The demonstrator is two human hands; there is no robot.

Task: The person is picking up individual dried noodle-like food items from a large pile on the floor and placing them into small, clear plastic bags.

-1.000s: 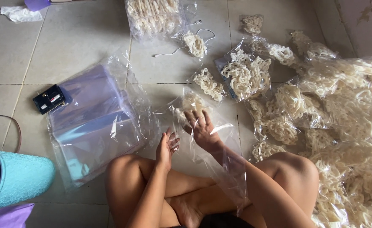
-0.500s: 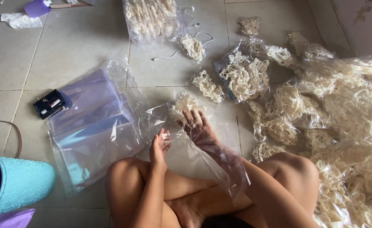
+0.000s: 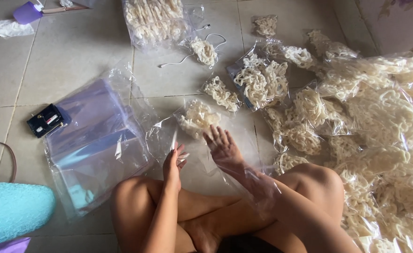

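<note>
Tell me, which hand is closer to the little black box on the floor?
Left. The left hand is on the black box's side, past the stack of clear bags. The right hand is farther off, inside a clear bag.

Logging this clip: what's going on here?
A person sits cross-legged on a tiled floor, bagging pale curly crackers. The right hand is pushed inside a clear bag, reaching toward a cracker at its far end. The left hand pinches the bag's edge. A stack of empty bags lies left, a cracker heap right.
</note>
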